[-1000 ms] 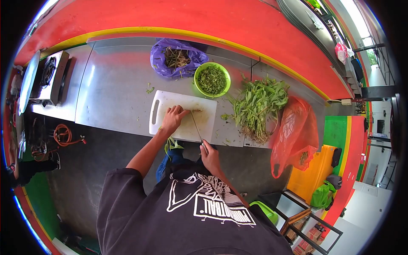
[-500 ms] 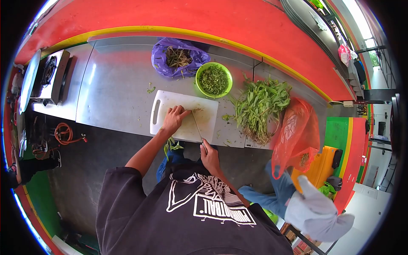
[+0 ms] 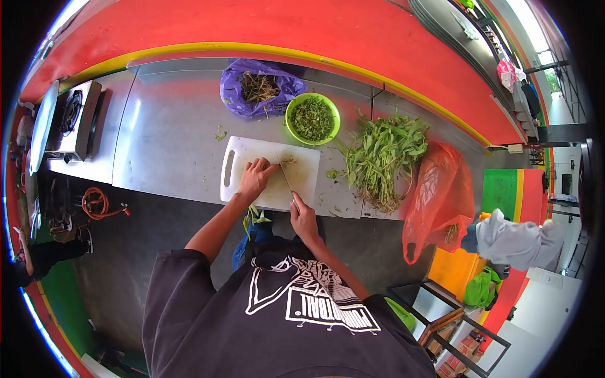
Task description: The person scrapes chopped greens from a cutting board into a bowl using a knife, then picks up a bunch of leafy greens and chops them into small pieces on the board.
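Here, one knife (image 3: 287, 178) lies along one white cutting board (image 3: 246, 151), its tip aimed away from the person.
The right hand (image 3: 304, 218) is closed tight round the handle, which the fist hides. The thin, pale blade runs lengthwise from that hand across the board, leaning slightly toward the left hand (image 3: 255, 178). That hand is half curled, pressing down a bunch of green stems (image 3: 254, 216) whose ends hang off the board's near edge. Beyond the knife tip sits one green bowl (image 3: 313, 118) of chopped greens. Beyond the left hand is one purple bag (image 3: 232, 97), and out past the right hand is one heap of leafy greens (image 3: 381, 154).
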### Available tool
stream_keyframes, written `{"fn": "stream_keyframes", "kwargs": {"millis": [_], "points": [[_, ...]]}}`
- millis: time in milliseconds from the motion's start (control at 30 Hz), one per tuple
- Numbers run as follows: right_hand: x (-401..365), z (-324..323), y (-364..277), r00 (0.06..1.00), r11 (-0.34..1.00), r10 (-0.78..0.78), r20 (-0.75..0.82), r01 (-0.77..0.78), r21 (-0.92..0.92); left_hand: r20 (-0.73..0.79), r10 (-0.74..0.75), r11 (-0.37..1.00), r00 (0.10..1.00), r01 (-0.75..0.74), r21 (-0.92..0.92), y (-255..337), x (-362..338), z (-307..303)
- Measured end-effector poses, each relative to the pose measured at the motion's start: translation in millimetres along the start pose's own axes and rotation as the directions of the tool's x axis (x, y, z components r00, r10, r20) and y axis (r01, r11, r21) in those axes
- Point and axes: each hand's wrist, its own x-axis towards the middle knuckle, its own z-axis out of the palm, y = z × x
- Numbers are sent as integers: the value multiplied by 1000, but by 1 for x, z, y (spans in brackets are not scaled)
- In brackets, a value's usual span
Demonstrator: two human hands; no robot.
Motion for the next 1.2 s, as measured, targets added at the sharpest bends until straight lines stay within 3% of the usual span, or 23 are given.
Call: {"fn": "stream_keyframes", "kwargs": {"millis": [267, 333, 567, 767, 833, 967, 1033, 1200], "points": [[36, 5, -9, 995, 998, 58, 77, -56, -31, -10, -2, 1000, 1000, 1, -4, 1, 0, 0], [46, 8, -7, 999, 997, -40, 26, 41, -61, -8, -12, 1000, 1000, 11, -16, 0, -1, 1], [63, 10, -5, 996, 993, -49, 68, 56, -105, -20, -9, 1000, 1000, 9, 5, -1, -1, 3], [47, 8, 4, 998, 997, -60, 0, 60, 38, -39, -21, 1000, 999, 21, -18, -2, -1, 5], [35, 1, 3, 997, 995, 74, 30, -75, 67, -42, -32, 999, 999, 31, -34, -3, 0, 6], [10, -17, 6, 990, 991, 122, 66, -125, 44, -22, -61, 997, 998, 60, -50, -5, 4, 6], [-3, -21, 13, 967, 958, 234, 105, -247, 147, -60, -63, 996, 996, 59, -71, -7, 9, 6], [-31, -27, 28, 977, 962, 213, 2, -210, 177, 13, -2, 999, 1000, 3, -45, -23, 25, -4]]}}
